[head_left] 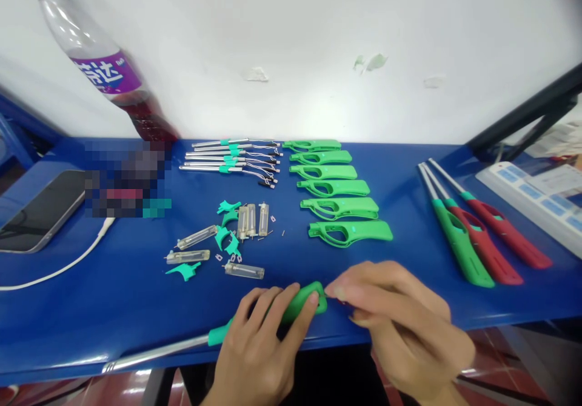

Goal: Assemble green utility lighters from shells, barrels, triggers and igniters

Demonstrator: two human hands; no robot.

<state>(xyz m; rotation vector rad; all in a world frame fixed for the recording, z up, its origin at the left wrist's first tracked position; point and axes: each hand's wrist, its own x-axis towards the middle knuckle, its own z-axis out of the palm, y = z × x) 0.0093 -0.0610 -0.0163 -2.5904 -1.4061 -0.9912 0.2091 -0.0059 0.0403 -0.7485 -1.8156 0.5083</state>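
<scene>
My left hand (pixel 261 348) is wrapped over a green long-nosed lighter (pixel 313 288) near the table's front edge. Its metal tube (pixel 168 350) points left, with a teal collar at the handle. My right hand (pixel 404 324) is closed in a pinch beside the handle's right end; whatever lies between the fingertips is too small to make out. Behind the hands are clear fuel tanks (pixel 244 271), teal triggers (pixel 184 271) and tiny metal bits. Several green handle shells (pixel 364 231) form a column, left of which lie metal tubes with wires (pixel 213 168).
Three assembled lighters (pixel 488 236), one green and two red, lie at the right by a white power strip (pixel 536 203). A drink bottle (pixel 104 76) stands at the back left. A phone (pixel 43 212) and white cable (pixel 68 266) are on the blue table (pixel 400 182).
</scene>
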